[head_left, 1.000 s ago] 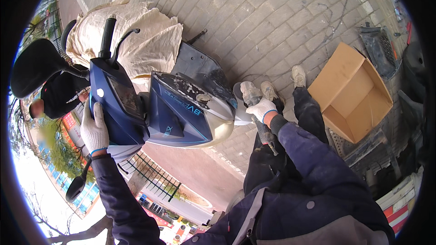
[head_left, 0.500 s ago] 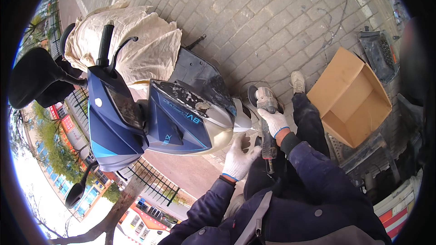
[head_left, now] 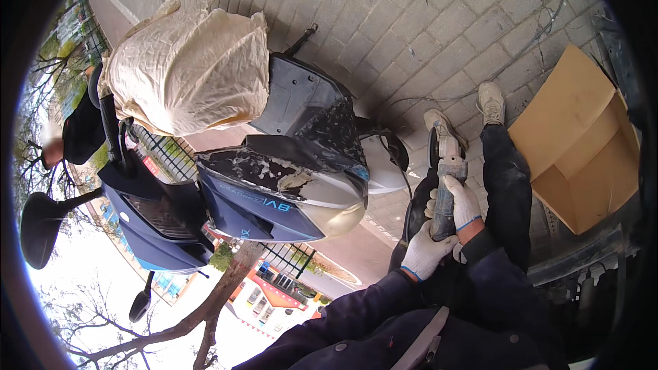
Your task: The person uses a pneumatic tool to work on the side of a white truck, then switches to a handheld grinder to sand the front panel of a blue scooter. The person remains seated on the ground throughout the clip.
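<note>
An angle grinder (head_left: 444,207) with a grey-black body is held upright in front of my legs, its metal head and disc at the far end near my left shoe. My right hand (head_left: 463,205), in a white knit glove, is wrapped round the middle of its body. Lower on the body, near its rear end, my left hand (head_left: 423,255) grips it, also gloved in white. To the left stands a blue scooter (head_left: 257,209); its front panel has scraped black and whitish patches along the upper edge. Beige cloth (head_left: 195,68) drapes over the scooter's seat area.
An open cardboard box (head_left: 563,109) sits on the grey brick paving (head_left: 384,20) right of my legs. A dark cable (head_left: 510,62) crosses the bricks from the upper right towards the scooter's wheel. Dark vehicle parts (head_left: 582,260) lie at the lower right.
My left hand, open and apart from the grinder before, has closed on its lower body. The grinder has moved away from the scooter towards my legs. The whole view has shifted.
</note>
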### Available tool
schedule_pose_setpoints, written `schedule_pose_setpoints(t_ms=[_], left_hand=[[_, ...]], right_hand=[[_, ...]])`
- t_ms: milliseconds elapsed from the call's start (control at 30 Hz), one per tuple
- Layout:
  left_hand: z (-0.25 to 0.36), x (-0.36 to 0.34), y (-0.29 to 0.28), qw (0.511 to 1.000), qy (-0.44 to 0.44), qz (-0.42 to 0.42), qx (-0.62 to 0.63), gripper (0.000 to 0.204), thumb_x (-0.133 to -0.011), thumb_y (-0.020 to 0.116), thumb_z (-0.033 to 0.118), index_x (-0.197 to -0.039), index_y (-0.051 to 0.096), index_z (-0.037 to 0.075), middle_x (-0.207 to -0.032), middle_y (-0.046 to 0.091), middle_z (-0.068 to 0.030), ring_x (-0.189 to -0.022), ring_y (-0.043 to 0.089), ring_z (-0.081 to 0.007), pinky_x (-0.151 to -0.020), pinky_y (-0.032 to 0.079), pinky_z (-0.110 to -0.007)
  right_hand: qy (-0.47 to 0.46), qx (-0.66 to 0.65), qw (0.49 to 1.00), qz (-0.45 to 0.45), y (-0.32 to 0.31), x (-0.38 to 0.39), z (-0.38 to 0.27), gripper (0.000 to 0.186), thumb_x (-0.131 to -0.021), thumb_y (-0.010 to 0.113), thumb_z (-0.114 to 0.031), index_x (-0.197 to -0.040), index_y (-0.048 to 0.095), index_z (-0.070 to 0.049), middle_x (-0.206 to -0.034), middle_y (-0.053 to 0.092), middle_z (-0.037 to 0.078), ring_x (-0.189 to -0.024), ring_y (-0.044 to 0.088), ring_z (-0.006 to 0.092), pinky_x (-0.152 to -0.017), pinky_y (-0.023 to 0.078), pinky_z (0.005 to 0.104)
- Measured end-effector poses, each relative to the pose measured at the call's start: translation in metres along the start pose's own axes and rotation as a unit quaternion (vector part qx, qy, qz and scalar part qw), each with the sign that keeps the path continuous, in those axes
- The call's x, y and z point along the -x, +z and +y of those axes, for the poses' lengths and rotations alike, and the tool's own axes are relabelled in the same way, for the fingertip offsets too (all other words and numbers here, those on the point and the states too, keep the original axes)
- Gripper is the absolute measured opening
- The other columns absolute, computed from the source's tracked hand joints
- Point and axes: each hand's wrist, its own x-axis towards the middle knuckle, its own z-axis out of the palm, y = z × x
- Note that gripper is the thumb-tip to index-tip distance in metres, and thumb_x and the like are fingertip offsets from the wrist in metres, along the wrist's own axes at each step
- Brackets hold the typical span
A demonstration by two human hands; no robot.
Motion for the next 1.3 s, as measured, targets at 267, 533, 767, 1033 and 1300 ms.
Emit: schedule_pose_setpoints(t_ms=[267, 533, 767, 1033, 1300], left_hand=[[0.003, -0.039, 0.017, 0.991, -0.025, 0.019, -0.132, 0.065, -0.092, 0.084, 0.043, -0.127, 0.062, -0.007, -0.096, 0.078, -0.0231, -0.082, 0.079, -0.033, -0.075, 0.062, -0.042], [0.004, -0.045, 0.025, 0.961, 0.03, 0.061, -0.267, 0.067, -0.092, 0.083, 0.047, -0.129, 0.062, -0.006, -0.11, 0.079, -0.0296, -0.106, 0.077, -0.0464, -0.092, 0.062, -0.05], [0.003, -0.044, 0.033, 0.96, 0.033, 0.07, -0.269, 0.069, -0.092, 0.083, 0.047, -0.131, 0.061, -0.006, -0.109, 0.078, -0.0307, -0.106, 0.077, -0.0477, -0.092, 0.062, -0.051], [0.069, -0.017, -0.043, 0.793, 0.264, 0.033, -0.548, 0.073, -0.1, 0.073, 0.045, -0.149, 0.055, -0.006, -0.139, 0.065, -0.0303, -0.134, 0.061, -0.0473, -0.115, 0.048, -0.054], [0.098, -0.036, -0.149, 0.44, 0.123, 0.252, -0.853, 0.079, -0.092, 0.078, 0.051, -0.138, 0.067, -0.012, -0.139, 0.065, -0.029, -0.141, 0.052, -0.0429, -0.132, 0.025, -0.058]], right_hand=[[-0.03, 0.046, 0.997, 0.052, -0.021, -0.044, -0.007, 0.044, -0.103, 0.076, -0.045, -0.112, 0.065, -0.003, -0.082, 0.068, 0.01, -0.059, 0.071, 0.0251, -0.05, 0.061, 0.0426], [0.056, -0.014, 0.994, 0.088, -0.024, -0.05, -0.019, 0.067, -0.102, 0.065, -0.073, -0.107, 0.068, -0.007, -0.076, 0.069, 0.011, -0.056, 0.069, 0.0274, -0.049, 0.059, 0.0454], [0.068, -0.006, 0.996, 0.063, -0.027, -0.054, -0.023, 0.073, -0.099, 0.066, -0.078, -0.108, 0.065, -0.006, -0.076, 0.069, 0.013, -0.055, 0.069, 0.0286, -0.05, 0.06, 0.0463], [0.003, -0.006, 0.997, -0.076, -0.028, -0.047, -0.032, 0.04, -0.105, 0.074, -0.048, -0.107, 0.067, -0.008, -0.087, 0.073, 0.009, -0.066, 0.073, 0.0255, -0.059, 0.064, 0.0434], [0.026, -0.076, 0.993, -0.083, -0.035, -0.047, -0.049, 0.043, -0.106, 0.072, -0.051, -0.107, 0.07, -0.008, -0.084, 0.073, 0.008, -0.065, 0.073, 0.0238, -0.06, 0.064, 0.0432]])
